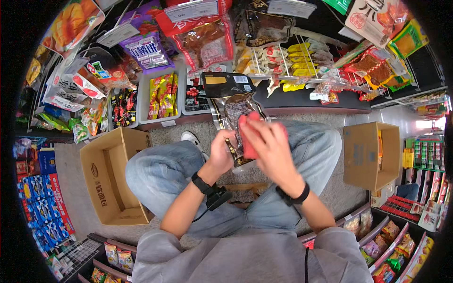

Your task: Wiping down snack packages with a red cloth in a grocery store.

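Observation:
Between my knees I hold up a black-topped clear plastic snack pouch (226, 102) with a dark filling and printed labels on its header. My left hand (222, 152) grips its lower left edge, the thumb lying on the front. Spread over the pouch's lower right part is a red cloth (250, 141), pressed there under the fingers of my right hand (270, 148). The right hand is slightly blurred. Some of the pouch's front is hidden by the cloth and fingers.
An open cardboard box (116, 177) stands left of my knee, another cardboard box (370, 155) on the right with something orange inside. Ahead, grey plastic bins (143, 95) of small packets sit on the low shelf (311, 104). Bagged snacks (147, 51) hang above. Shelves of packets (385, 244) rise behind me.

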`<state>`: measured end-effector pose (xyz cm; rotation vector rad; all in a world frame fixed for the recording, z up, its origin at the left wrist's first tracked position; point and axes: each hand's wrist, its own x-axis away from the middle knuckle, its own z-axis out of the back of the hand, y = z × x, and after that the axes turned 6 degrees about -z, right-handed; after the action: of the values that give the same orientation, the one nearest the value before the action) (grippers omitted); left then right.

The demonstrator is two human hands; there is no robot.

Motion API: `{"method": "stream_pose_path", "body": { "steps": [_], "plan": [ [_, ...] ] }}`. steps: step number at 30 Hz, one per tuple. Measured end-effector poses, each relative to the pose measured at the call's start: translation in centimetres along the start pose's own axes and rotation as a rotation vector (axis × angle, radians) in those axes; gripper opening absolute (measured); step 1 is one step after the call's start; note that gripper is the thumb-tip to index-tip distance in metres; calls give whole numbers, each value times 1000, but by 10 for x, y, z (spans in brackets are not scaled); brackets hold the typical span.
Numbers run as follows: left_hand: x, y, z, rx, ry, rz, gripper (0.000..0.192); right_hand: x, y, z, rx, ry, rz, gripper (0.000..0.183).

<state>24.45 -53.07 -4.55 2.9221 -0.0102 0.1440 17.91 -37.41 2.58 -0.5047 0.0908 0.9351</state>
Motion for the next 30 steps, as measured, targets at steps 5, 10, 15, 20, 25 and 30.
{"method": "stream_pose_path", "body": {
  "steps": [5,10,15,20,25,30],
  "plan": [
    [-6,-5,-29,-320,69,-177,51,9,-7,-21,-350,180,-151,67],
    [-1,-17,-21,-627,125,-181,71,-23,21,-30,-669,421,-353,58],
    [-1,-8,-19,-385,106,-121,78,3,-8,-46,-534,200,-229,66],
    [6,-16,2,-479,245,-111,67,12,-35,-49,-511,71,-163,66],
    [-7,-32,0,-467,206,-220,54,-24,8,-75,-850,349,-504,59],
    [-3,-24,-6,-492,141,-235,57,-10,-58,-57,-559,121,-299,66]
  ]
}}
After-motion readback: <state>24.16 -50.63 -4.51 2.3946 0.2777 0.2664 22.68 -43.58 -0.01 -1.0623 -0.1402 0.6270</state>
